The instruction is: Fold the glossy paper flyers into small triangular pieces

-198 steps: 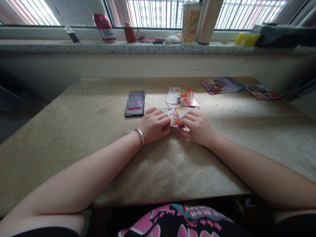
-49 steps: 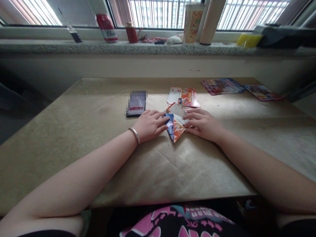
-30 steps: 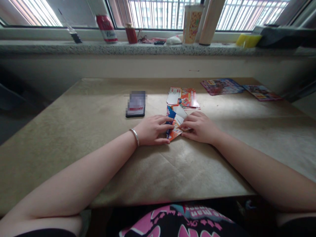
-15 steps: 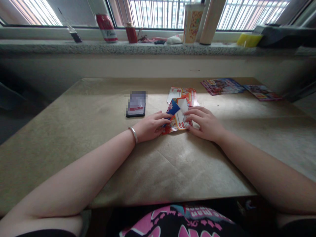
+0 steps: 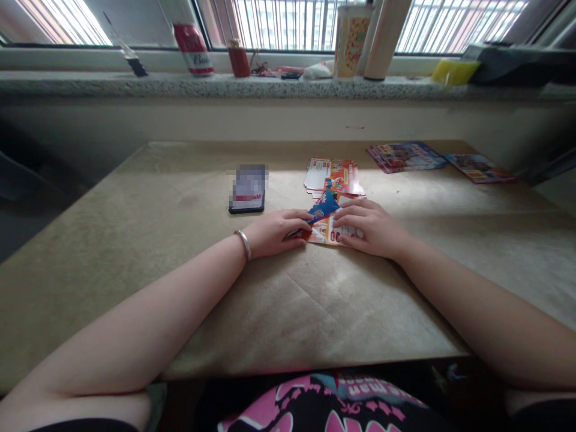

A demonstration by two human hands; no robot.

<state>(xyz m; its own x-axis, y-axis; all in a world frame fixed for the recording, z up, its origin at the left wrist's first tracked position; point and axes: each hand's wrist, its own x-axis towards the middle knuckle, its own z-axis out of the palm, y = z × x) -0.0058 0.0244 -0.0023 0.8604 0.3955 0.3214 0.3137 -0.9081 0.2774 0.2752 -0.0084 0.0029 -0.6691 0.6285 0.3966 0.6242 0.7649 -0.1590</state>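
Note:
In the head view a printed paper leaflet [image 5: 324, 233], orange and white with red labels, lies on the table between my hands. A blue folded part [image 5: 324, 207] of it slants across its upper left. My left hand [image 5: 281, 233], with a silver bangle at the wrist, is closed on the leaflet's left side, fingers over the blue part. My right hand [image 5: 371, 228] lies flat on the leaflet's right side, fingers stretched out and slightly apart. Just beyond, a small stack of similar orange and white leaflets [image 5: 335, 175] partly touches or lies close to this one.
A phone [image 5: 247, 189] with a blurred screen lies left of the stack. Two piles of colourful printed booklets, one pile [image 5: 405, 157] and another pile [image 5: 479, 168], are at the far right. The windowsill [image 5: 270, 90] behind holds a red can [image 5: 193, 51], cups and a yellow object [image 5: 455, 72].
The blue part has folded further down over the leaflet, and its white underside no longer shows. The leaflet has shifted slightly toward me; both hands have moved only a little.

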